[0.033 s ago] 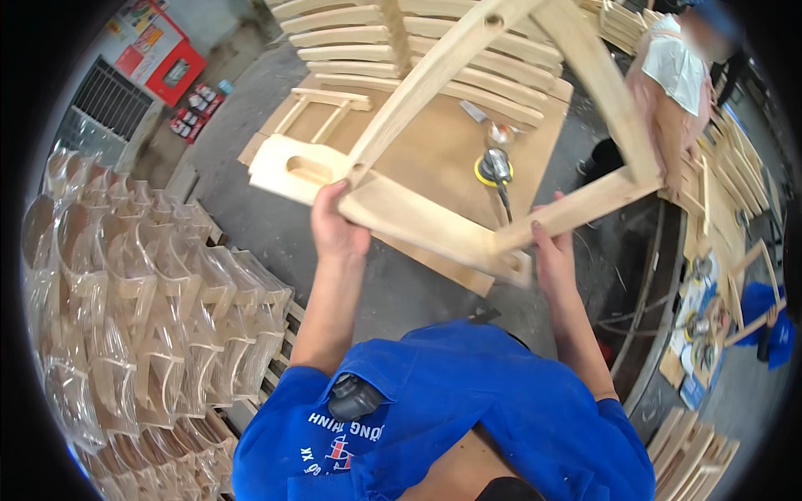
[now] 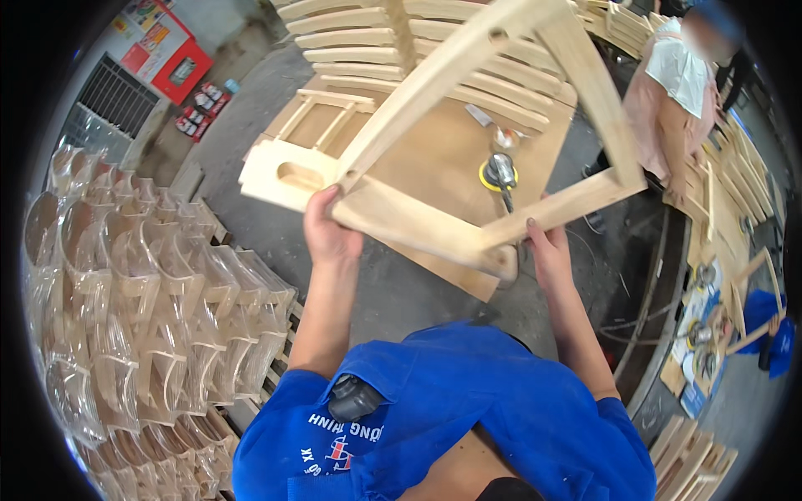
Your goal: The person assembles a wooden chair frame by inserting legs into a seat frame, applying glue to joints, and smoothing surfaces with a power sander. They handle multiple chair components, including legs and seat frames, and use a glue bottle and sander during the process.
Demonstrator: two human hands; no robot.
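Both my hands hold up a pale wooden furniture frame (image 2: 409,219) with four-sided, partly curved rails, tilted above a worktable. My left hand (image 2: 332,234) is closed round its left corner, beside a wide end piece with an oval slot. Thumb and fingers of my right hand (image 2: 548,249) pinch the lower right rail; the fingers behind the wood are partly hidden. Beyond the frame, a disc sander (image 2: 499,172) with a yellow rim rests on the brown tabletop (image 2: 426,163).
Slatted wooden pieces (image 2: 351,55) stand at the table's far side, near a small wooden frame (image 2: 334,98). Plastic-wrapped curved parts (image 2: 117,284) are piled at left. A co-worker (image 2: 675,79) stands at far right, by a bench holding several sanders (image 2: 700,334).
The wooden frame has shifted slightly left and turned a little in my hands. My right hand has moved slightly left with it. Both hands keep their hold.
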